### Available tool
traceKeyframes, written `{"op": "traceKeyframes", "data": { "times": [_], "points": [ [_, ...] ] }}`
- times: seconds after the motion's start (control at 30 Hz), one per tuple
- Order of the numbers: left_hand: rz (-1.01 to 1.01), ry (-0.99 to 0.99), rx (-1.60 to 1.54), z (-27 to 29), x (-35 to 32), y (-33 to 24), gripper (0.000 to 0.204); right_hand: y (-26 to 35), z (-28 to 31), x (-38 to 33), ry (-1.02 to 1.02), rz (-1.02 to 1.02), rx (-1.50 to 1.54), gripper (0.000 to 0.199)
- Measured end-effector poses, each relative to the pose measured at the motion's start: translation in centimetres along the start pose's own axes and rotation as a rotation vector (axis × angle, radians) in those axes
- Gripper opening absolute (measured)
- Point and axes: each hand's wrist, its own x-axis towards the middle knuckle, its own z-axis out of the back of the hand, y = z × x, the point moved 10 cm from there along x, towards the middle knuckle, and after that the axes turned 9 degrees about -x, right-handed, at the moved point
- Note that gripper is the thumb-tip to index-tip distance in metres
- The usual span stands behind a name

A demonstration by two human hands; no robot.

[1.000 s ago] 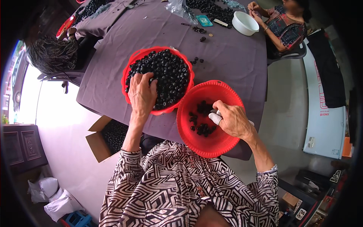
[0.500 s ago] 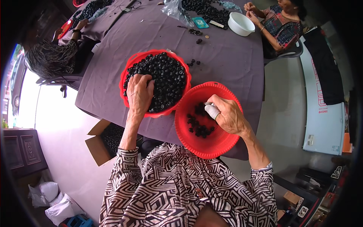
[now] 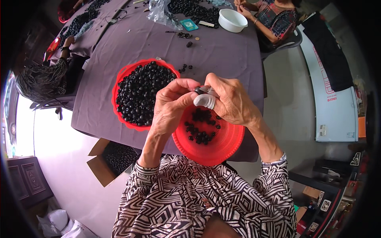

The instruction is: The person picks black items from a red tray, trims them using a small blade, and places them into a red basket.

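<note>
In front of me both hands meet above a red plastic basket (image 3: 226, 148). My left hand (image 3: 168, 103) is closed in a pinch on a small black bead (image 3: 197, 90). My right hand (image 3: 232, 99), its thumb wrapped in white, grips a small grey tool (image 3: 209, 91), mostly hidden by the fingers, against the bead. Several loose black beads (image 3: 203, 137) lie in the basket below. To its left stands a scalloped red bowl (image 3: 118, 107) filled with black beads (image 3: 139, 93), some showing pale rings.
Stray beads (image 3: 185, 67) lie beyond the basket on the purple tablecloth (image 3: 107, 59). Farther off are a white bowl (image 3: 233, 20), a clear plastic bag (image 3: 160, 14) and a heap of beads (image 3: 190, 8). Two other people sit at the table. A cardboard box (image 3: 101, 168) of beads stands on the floor.
My left hand has come out of the bowl of beads with a bead, moving right to meet my right hand. My right hand has risen from inside the basket.
</note>
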Motion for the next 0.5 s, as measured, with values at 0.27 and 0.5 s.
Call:
{"op": "traceKeyframes", "data": {
  "times": [0.27, 0.5],
  "points": [
    [-0.028, 0.072, -0.097, -1.7, -0.2, 0.0, 0.020, -0.9, 0.5, -0.3, 0.063, -0.045, -0.038, 0.048],
    [-0.024, 0.078, -0.092, -1.4, -0.2, 0.0, 0.019, -1.4, -0.1, -0.2, 0.175, -0.093, -0.005, 0.051]
  ]
}}
